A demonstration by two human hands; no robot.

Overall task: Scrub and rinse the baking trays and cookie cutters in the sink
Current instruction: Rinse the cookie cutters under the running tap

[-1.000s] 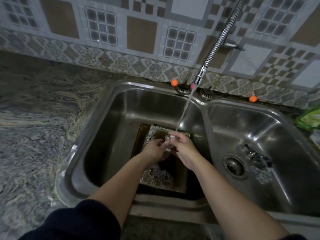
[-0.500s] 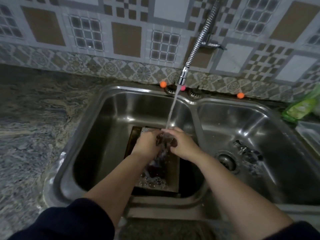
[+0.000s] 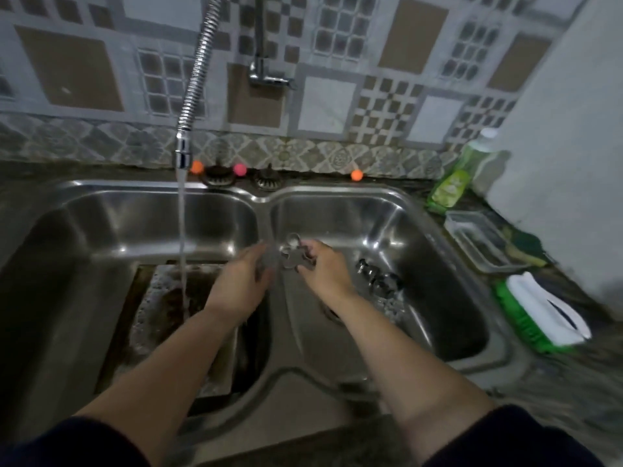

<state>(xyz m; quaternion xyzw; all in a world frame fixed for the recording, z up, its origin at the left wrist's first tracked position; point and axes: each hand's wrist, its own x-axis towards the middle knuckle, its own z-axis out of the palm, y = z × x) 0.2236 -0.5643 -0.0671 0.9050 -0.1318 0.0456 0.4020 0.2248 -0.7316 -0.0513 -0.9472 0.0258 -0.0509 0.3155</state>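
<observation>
Both hands have been carried rightward out of the water stream (image 3: 182, 237), which now falls alone onto the soapy baking tray (image 3: 168, 298) in the lower-left basin, and the gingerbread-shaped cookie cutter (image 3: 292, 256) is now held at frame centre over the divider of the sink (image 3: 438, 230). The right hand (image 3: 323, 267) is pinched on the cutter's edge, while the grip of the left hand (image 3: 246, 278) is blurred and cannot be told. The cutter is probably best set down gently beside the rinsed cutters (image 3: 377, 278) in the right basin, and the soapy tray taken up next.
</observation>
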